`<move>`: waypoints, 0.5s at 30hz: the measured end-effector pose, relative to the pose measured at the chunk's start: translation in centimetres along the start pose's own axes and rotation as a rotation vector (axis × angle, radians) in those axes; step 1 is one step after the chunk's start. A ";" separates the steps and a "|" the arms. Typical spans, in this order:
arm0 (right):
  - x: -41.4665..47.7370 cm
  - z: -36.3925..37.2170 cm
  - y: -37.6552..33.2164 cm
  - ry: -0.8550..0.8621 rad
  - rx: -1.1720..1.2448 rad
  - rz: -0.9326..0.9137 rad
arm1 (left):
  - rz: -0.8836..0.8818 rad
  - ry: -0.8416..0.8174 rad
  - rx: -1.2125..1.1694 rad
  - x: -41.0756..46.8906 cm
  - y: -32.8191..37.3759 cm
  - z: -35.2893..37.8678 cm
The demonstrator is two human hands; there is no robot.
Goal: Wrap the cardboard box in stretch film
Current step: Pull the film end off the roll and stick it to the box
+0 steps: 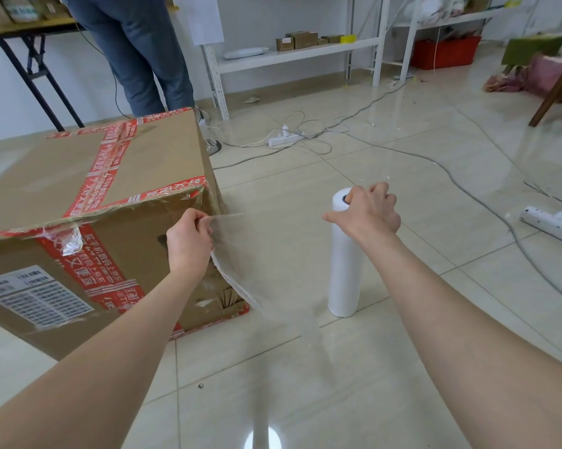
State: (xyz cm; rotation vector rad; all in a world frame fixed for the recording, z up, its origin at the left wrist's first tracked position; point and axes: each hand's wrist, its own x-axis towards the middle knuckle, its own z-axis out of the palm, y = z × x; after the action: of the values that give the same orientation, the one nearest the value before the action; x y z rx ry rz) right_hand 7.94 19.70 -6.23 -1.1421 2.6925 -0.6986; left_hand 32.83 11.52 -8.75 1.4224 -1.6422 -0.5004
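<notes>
**A:** Where's the cardboard box (95,196)?

**B:** On the tiled floor (370,367), out from the far wall. Its near right corner points at the roll (342,273), which stands upright on the floor just beside it.

**A:** And the hands?

**B:** The left hand (189,241) has its fingers (201,218) curled, pinching the loose leading edge of the stretch film (260,254) against the box's near face, up by the top edge. The right hand (370,212) is closed over the roll's top end. A finger may be hooked into the core, but the hand hides that.

**A:** How will the film behave?

**B:** I'd say thin, clingy and stretchy. It bunches into a rope where it's pinched, so hold it by a wide edge and keep it taut. The roll looks light enough for one hand and is best steered from its ends. The box looks stiff but battered: the red tape (111,157) is peeling and the lower corner is torn, and the film could snag there.

**A:** Anything in the way of going round?

**B:** A person (143,53) stands right behind the box's far side. Beyond the roll, a power strip (284,139) lies among cables (467,189) trailing across the floor, and a second strip (551,223) lies off to the right. Those look like trip risks. White shelving (292,55) lines the far wall.
</notes>
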 end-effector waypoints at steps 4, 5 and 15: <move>-0.2 0.0 0.8 0.037 -0.031 0.001 | 0.023 -0.011 0.012 0.0 -0.1 -0.5; -0.2 0.0 0.9 0.045 -0.031 -0.007 | 0.024 -0.011 0.012 0.0 -0.2 -0.6; -1.9 0.5 -1.6 0.193 -0.020 -0.148 | 0.025 -0.039 0.030 0.2 -1.4 -2.5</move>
State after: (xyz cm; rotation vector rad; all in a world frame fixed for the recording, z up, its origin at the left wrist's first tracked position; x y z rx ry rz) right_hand 10.46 19.86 -6.03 -1.3565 2.7973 -0.8463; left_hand 35.64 11.55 -8.44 1.4203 -1.7024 -0.4940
